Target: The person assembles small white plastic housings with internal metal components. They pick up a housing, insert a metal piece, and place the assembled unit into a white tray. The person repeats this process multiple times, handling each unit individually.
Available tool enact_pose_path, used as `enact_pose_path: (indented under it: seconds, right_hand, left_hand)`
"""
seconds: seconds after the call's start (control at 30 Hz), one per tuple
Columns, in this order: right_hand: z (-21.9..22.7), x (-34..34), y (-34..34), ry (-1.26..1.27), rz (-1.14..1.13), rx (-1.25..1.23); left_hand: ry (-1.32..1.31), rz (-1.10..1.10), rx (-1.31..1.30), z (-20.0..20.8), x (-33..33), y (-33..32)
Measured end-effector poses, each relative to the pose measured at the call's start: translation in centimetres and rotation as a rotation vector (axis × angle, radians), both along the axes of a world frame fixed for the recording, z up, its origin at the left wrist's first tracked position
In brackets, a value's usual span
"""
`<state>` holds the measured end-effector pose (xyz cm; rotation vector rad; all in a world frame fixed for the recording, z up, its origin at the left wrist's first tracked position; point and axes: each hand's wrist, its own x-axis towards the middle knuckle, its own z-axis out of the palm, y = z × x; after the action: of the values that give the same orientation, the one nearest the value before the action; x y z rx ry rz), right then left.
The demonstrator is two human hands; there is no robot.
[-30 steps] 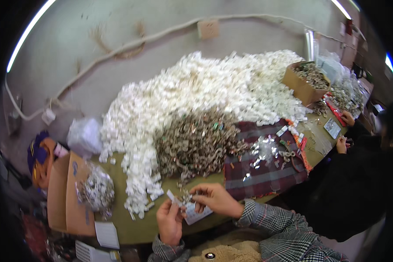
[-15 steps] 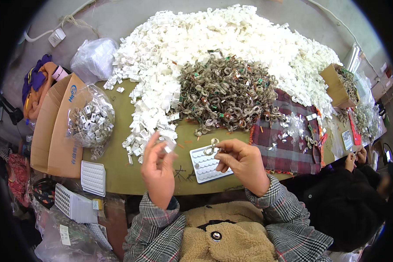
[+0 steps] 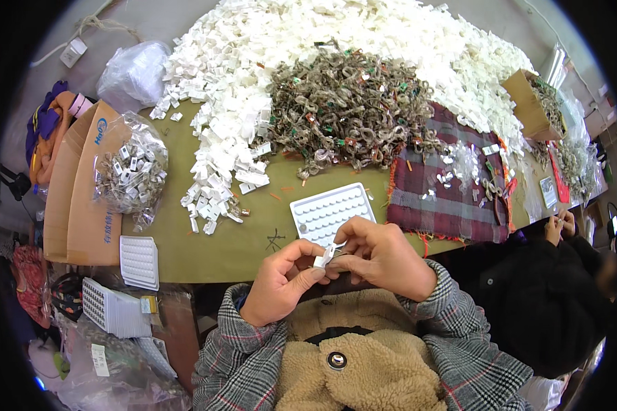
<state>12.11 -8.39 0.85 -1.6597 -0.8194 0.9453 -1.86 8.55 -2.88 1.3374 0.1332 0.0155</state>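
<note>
Just above the table's near edge my two hands meet at the fingertips. My left hand (image 3: 279, 283) pinches a small white plastic housing (image 3: 320, 261). My right hand (image 3: 391, 262) is closed against the housing's other side, on a small coiled cable that its fingers mostly hide. Right behind the hands lies a white tray (image 3: 355, 195) with rows of shallow slots and one small round grey piece at its left edge. Farther back is a heap of grey-brown coiled cables (image 3: 349, 113), bordered by a large spread of white plastic housings (image 3: 219, 130).
At left stand an open cardboard box (image 3: 82, 198) and a clear bag of housings with cables (image 3: 136, 175). Stacked trays (image 3: 113, 308) sit lower left. A plaid cloth (image 3: 445, 192) with loose bits and pliers lies at right. Another person's hands (image 3: 559, 226) are far right.
My hands have come together, bringing the white housing from the left to the coiled cable in my right hand. The view has shifted slightly, so the table's contents appear higher.
</note>
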Motion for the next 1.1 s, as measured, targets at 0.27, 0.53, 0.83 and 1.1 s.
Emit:
enact_pose_path:
  seconds: [0.27, 0.53, 0.83, 1.1]
  right_hand:
    - [-2.0, -0.1, -1.6, 0.126, -0.003, 0.020]
    - [-3.4, -0.1, -2.7, 0.512, -0.209, 0.287]
    - [-5.4, -1.2, -2.5, 0.196, -0.154, 0.455]
    - [-5.9, -2.6, -1.2, -0.067, -0.222, 0.456]
  left_hand:
    - [0.003, -0.002, 0.251, -0.3, 0.0, -1.6]
    - [-0.015, 0.131, -0.074, -0.8, -0.1, -2.5]
    - [0.001, 0.272, -0.460, -2.1, 0.1, -3.4]
    - [0.024, 0.308, -0.480, -1.8, -0.3, -3.8]
